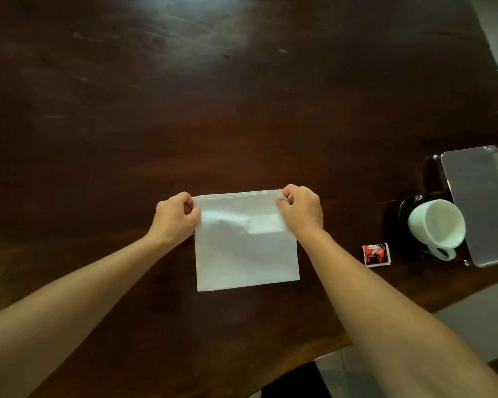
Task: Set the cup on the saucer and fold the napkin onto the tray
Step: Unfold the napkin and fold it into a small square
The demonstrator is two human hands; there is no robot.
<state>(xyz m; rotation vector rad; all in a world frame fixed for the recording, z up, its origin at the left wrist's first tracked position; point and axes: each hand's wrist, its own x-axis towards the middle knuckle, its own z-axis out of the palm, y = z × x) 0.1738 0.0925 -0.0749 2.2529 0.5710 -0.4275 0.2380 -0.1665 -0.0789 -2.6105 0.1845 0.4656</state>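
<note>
1. White napkin [246,248] lies on the dark wooden counter [184,96].
2. Left hand [176,216] and right hand [301,209] each pinch a far corner.
3. White cup [437,222] sits on black saucer [400,225], beside the clear tray [480,202].

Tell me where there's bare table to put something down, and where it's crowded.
Bare table runs wide beyond the napkin and to its left. Crowded at the right edge: the packet, the white cup on the black saucer, the tray. Both hands grip the napkin's far corners.
</note>
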